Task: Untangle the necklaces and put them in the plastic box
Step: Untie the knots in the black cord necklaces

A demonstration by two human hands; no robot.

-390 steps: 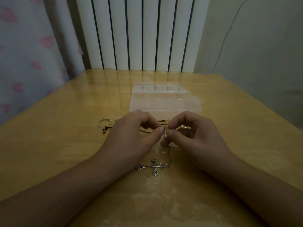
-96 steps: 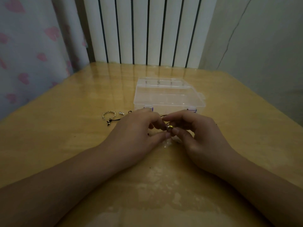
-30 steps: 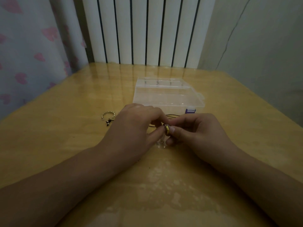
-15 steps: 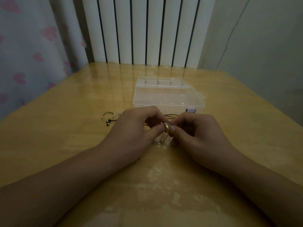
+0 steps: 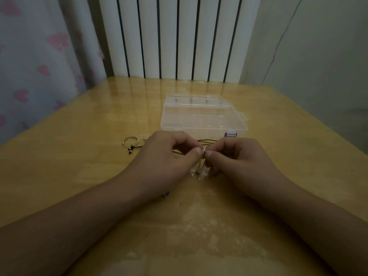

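Observation:
My left hand [image 5: 167,156] and my right hand [image 5: 237,158] meet at the table's middle, thumbs and fingertips pinching a small gold bead [image 5: 204,152] of the tangled necklaces. Black cord [image 5: 205,140] runs behind the fingers toward the box. A thin silvery chain [image 5: 199,169] hangs below the pinch onto the table. A silver pendant tip [image 5: 165,194] peeks out under my left wrist. The clear plastic box [image 5: 203,118], lid shut with a purple latch [image 5: 230,134], lies just beyond the hands.
A silver braided ring on black cord [image 5: 130,140] lies left of my left hand. The glossy wooden table [image 5: 79,172] ends at a white radiator behind, a heart-print curtain on the left and a grey wall on the right.
Both hands stay pinched together on the bead; they have shifted only slightly. Since 13 s ago the cross pendant has gone from open view to under my left wrist.

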